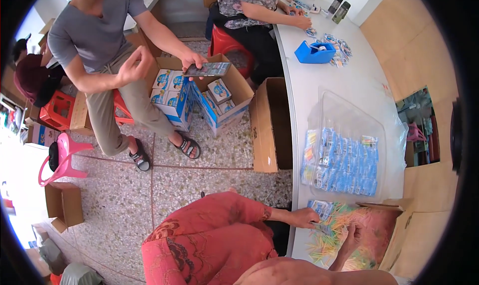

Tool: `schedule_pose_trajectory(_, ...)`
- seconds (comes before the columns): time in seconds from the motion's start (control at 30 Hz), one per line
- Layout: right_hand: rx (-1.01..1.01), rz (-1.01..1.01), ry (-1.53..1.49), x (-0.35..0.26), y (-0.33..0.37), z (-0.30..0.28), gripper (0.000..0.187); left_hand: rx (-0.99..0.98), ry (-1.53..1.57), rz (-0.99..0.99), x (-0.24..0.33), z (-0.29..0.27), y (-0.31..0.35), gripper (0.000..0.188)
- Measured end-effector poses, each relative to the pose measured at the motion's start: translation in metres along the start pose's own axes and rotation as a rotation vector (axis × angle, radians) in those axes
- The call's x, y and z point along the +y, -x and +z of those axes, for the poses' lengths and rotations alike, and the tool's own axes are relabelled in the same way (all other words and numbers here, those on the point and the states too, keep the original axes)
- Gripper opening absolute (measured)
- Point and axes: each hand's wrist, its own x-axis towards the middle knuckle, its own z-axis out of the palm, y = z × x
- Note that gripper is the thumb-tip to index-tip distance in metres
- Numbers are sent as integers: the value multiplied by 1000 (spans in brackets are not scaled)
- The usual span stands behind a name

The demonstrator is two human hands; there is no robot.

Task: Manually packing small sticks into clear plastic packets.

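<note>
Both hands point(304, 217) point(352, 235) pick among coloured sticks point(332, 232) near table edge point(292, 135).

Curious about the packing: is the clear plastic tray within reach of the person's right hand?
Probably yes: the right hand works over the pile of colourful sticks, and the clear plastic tray lies just beyond, nothing between.

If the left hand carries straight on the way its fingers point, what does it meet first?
Most likely the small blue-printed packets lying right before the left hand, at the edge of the coloured sticks; depth is hard to judge.

A packing workshop: cardboard boxes point(219, 93), long worktable point(329, 85), plastic stools point(62, 157).
</note>
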Motion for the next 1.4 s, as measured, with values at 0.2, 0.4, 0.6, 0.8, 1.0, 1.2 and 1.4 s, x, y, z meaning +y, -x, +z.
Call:
schedule_pose_trajectory(0.2, 3, 24, 27, 10, 7, -10, 11, 0, 8, -7, 1, -2, -1, 22)
schedule_pose_trajectory(0.4, -51, 89, 152, 20, 15, -21, 10, -17, -60, -1, -4, 1, -1, 21)
schedule_pose_trajectory(0.6, -46, -38, 128, 20, 39, -21, 9, -2, -93, 49, 5, 9, 6, 16)
schedule_pose_trajectory(0.8, 32, -58, 165, -20, 39, -28, 14, -27, -203, -65, 7, -4, -3, 19)
schedule_pose_trajectory(1.0, 161, 9, -368, -55, 55, -31, 5, -139, -130, -89, 81, -24, -31, 12)
schedule_pose_trajectory(1.2, 55, -109, -497, -47, 88, -55, 9, -178, -100, -104, 96, 14, -23, 16)
schedule_pose_trajectory(1.4, 69, -64, -507, -28, 113, -61, 11, -238, -129, -112, 116, 34, -27, 10)
